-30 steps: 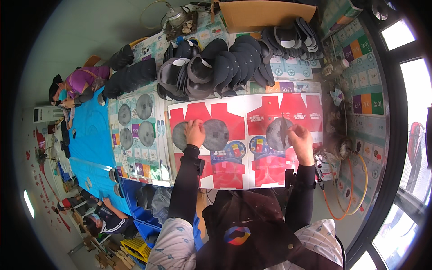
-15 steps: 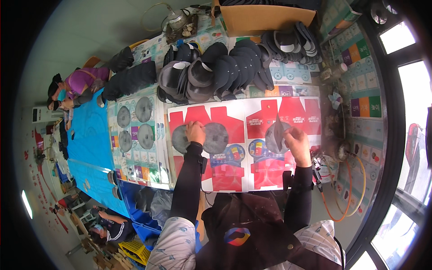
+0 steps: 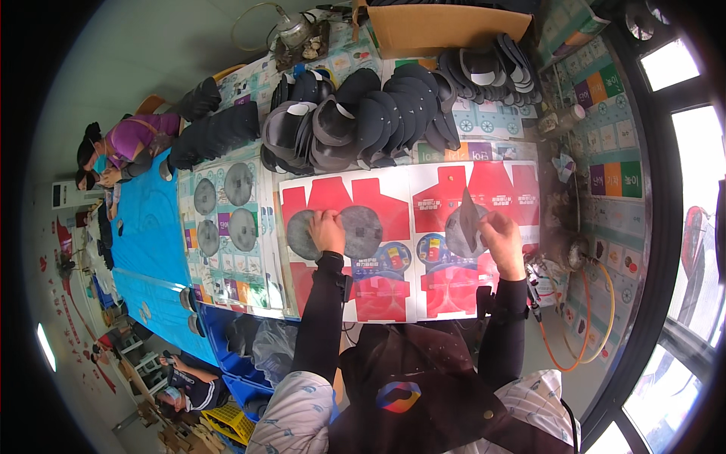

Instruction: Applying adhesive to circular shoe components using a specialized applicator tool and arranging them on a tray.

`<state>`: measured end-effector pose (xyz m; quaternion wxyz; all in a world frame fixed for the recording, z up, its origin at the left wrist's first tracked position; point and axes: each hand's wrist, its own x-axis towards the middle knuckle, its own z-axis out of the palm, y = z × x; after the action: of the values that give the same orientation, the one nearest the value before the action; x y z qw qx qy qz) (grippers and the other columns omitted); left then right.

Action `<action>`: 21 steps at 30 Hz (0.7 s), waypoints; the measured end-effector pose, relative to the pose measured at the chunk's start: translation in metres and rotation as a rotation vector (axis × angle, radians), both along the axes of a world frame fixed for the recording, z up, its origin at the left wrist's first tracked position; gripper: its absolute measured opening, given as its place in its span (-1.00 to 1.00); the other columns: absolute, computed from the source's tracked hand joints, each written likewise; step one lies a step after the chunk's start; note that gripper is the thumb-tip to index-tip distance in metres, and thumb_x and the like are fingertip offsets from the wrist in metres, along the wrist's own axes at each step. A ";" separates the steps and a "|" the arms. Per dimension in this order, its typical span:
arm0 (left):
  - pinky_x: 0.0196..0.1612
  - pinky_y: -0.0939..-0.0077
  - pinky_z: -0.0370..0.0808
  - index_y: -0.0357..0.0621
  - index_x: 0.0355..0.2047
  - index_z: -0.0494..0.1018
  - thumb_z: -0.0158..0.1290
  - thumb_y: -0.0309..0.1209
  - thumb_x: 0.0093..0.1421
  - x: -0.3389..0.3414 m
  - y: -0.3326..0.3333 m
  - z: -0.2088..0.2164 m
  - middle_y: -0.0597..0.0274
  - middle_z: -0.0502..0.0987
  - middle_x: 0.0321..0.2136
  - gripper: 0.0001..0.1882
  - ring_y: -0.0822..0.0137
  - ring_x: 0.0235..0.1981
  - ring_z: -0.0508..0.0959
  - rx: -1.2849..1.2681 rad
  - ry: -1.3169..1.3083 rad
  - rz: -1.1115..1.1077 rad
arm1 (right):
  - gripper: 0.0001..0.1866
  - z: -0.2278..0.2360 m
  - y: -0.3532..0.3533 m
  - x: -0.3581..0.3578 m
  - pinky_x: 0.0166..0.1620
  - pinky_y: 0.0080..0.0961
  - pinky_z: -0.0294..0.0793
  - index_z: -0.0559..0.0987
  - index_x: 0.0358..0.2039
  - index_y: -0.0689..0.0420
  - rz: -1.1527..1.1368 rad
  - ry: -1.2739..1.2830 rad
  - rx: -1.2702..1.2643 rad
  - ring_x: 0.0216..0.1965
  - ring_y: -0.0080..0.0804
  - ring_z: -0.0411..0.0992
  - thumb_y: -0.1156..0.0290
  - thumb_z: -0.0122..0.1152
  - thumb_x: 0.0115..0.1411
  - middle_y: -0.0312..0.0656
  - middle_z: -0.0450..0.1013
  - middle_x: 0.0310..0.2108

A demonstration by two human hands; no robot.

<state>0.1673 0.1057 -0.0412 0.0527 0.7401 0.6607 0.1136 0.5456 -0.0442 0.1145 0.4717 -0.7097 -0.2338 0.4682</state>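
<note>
My left hand (image 3: 328, 231) lies palm down on the red and white printed sheet (image 3: 382, 195), between two flat, round, dark grey pieces (image 3: 361, 233). Its fingers rest at the inner edge of the left round piece (image 3: 302, 234), and their tips are partly hidden. In my right hand (image 3: 502, 240), thumb and fingers pinch the edge of a thin grey piece (image 3: 470, 216) that stands up on edge. Under it, another round grey piece (image 3: 457, 236) lies flat on the sheet; whether the two are joined, I cannot tell.
Behind the sheet are stacked dark curved cap-like pieces (image 3: 393, 113) and a cardboard box (image 3: 450, 32). Several grey rounds (image 3: 242, 229) lie to the left, beside a blue table cover (image 3: 155, 257). At right, a tool with an orange hose (image 3: 534, 291) hangs. Two people are at the left.
My left hand has shifted very slightly, its fingers a little lower on the sheet. My right hand keeps its pinch on the grey piece, which leans slightly more to the right.
</note>
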 end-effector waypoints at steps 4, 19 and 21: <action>0.00 0.02 0.44 0.06 -0.32 0.62 0.23 -0.29 0.18 0.001 0.005 -0.001 0.22 0.54 -0.18 -0.91 0.04 -0.04 0.52 -0.088 -0.025 0.021 | -0.88 -0.003 0.001 0.002 -0.50 -0.64 0.29 0.54 -0.45 0.22 0.009 -0.004 -0.001 -0.60 -0.71 0.33 0.50 0.25 0.21 -0.40 0.41 -0.61; 0.02 -0.05 0.43 -0.08 -0.33 0.55 0.20 -0.27 0.09 0.011 0.017 0.013 0.09 0.60 -0.13 -0.80 -0.01 0.02 0.54 -0.296 0.041 -0.186 | -0.90 0.000 -0.008 0.010 -0.49 -0.64 0.29 0.54 -0.44 0.22 -0.010 -0.011 0.010 -0.59 -0.71 0.33 0.51 0.24 0.21 -0.40 0.42 -0.60; 0.00 -0.06 0.42 -0.06 -0.34 0.53 0.21 -0.27 0.07 0.001 0.016 0.011 0.11 0.62 -0.16 -0.80 -0.01 -0.01 0.56 -0.244 -0.003 -0.125 | -0.91 0.003 -0.002 0.007 -0.48 -0.65 0.29 0.54 -0.43 0.22 0.012 -0.013 0.004 -0.58 -0.71 0.33 0.51 0.24 0.21 -0.40 0.42 -0.59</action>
<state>0.1680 0.1214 -0.0298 0.1502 0.7678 0.6221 0.0301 0.5524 -0.0464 0.1173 0.4687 -0.7103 -0.2421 0.4660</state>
